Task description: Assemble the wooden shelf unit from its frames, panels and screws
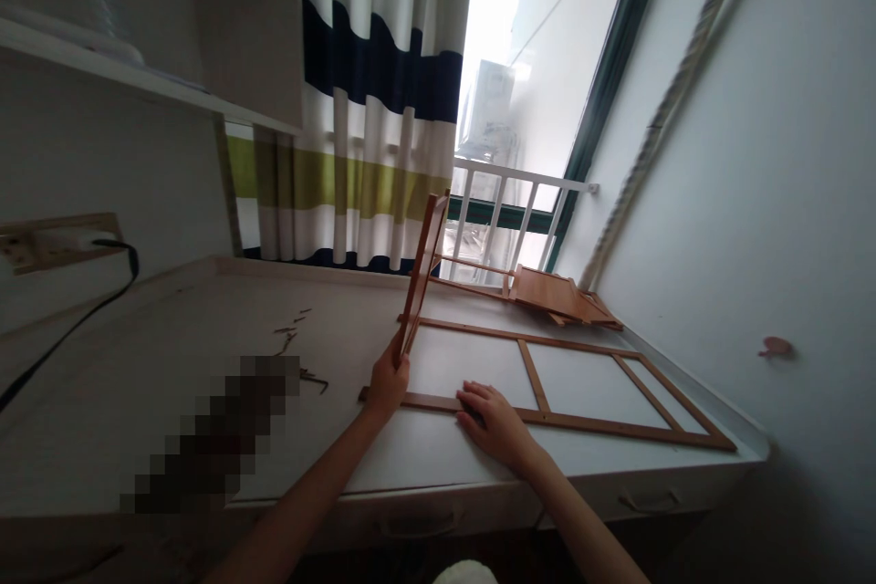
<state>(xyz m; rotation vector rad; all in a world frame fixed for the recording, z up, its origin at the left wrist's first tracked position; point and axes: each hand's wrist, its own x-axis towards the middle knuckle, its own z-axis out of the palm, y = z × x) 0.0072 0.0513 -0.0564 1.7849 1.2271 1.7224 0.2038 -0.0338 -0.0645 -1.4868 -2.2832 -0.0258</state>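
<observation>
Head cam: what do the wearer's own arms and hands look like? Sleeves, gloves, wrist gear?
Left hand and right hand: no gloves. Left forearm and right forearm: slim, narrowing to the wrists, no sleeves in view. No watch, band, cable or marking visible. Too dim to rule out small rings.

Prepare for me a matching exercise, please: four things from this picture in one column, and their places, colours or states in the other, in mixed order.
1. left hand
2. right hand
3. curtain
4. railing

A. striped in white, green and dark blue
B. holding the raised wooden piece
C. white, by the window
D. resting on the flat frame

Pairs: 1-B, 2-D, 3-A, 4-C
</observation>
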